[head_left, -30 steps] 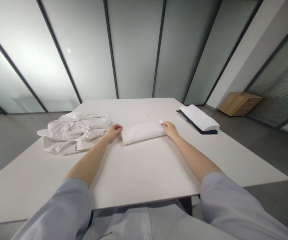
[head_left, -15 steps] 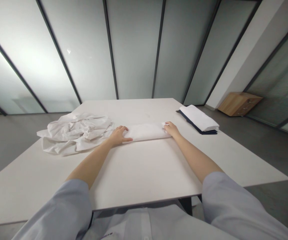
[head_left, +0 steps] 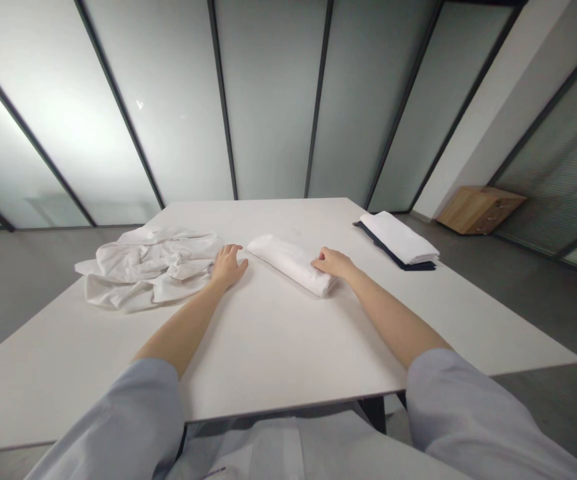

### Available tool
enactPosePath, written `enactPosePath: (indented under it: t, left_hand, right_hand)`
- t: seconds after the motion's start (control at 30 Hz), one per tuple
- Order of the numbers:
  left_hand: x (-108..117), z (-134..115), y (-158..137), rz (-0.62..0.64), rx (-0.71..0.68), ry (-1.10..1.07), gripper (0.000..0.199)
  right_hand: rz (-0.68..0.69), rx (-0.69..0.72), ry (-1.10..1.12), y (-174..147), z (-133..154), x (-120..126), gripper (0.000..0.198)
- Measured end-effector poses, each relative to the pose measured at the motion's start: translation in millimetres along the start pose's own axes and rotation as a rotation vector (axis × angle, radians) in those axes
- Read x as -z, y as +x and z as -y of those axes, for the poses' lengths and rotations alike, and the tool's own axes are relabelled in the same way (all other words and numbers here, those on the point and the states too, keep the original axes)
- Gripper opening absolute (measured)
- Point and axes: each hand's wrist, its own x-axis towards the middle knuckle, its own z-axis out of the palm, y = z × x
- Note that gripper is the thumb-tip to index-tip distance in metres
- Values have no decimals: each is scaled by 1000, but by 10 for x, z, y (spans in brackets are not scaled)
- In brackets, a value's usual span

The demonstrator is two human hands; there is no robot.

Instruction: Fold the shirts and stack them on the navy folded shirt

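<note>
A folded white cloth (head_left: 288, 259) lies on the table in front of me as a narrow, thick bundle, slanting from far left to near right. At its right end my right hand (head_left: 335, 263) has its fingers closed on the top edge. My left hand (head_left: 228, 265) is apart from the bundle, thumb and fingers spread with nothing between them. Just beside that hand, on the left, sits a crumpled heap of white cloth (head_left: 153, 263); whether the fingers touch it I cannot tell.
The white table (head_left: 288, 347) stretches out on all sides of my hands. Toward its right edge rests a folded white cloth (head_left: 401, 237) on top of a dark navy one (head_left: 418, 267). Frosted glass panels (head_left: 273, 100) stand behind, and a wooden cabinet (head_left: 478, 208) is on the floor at right.
The folded cloth has turned, its right end coming toward me, and looks more like a thick roll. My left hand has let go of it and shifted left; my right hand remains at its right end.
</note>
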Motion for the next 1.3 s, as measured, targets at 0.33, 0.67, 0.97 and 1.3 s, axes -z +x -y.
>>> enactPosePath:
  t: [0.33, 0.67, 0.97, 1.3]
  left_hand:
    - [-83, 7, -9, 40, -67, -57, 36]
    - [-126, 119, 8, 26, -95, -103, 34]
    - [-159, 150, 25, 61, -97, -105, 34]
    - [-173, 170, 29, 102, -110, -107, 33]
  right_hand:
    - [306, -40, 195, 98, 171, 48, 34]
    - [399, -55, 156, 156, 274, 266, 24]
    - [262, -151, -196, 160, -563, 553, 43]
    - [87, -360, -66, -157, -1495, 608, 39]
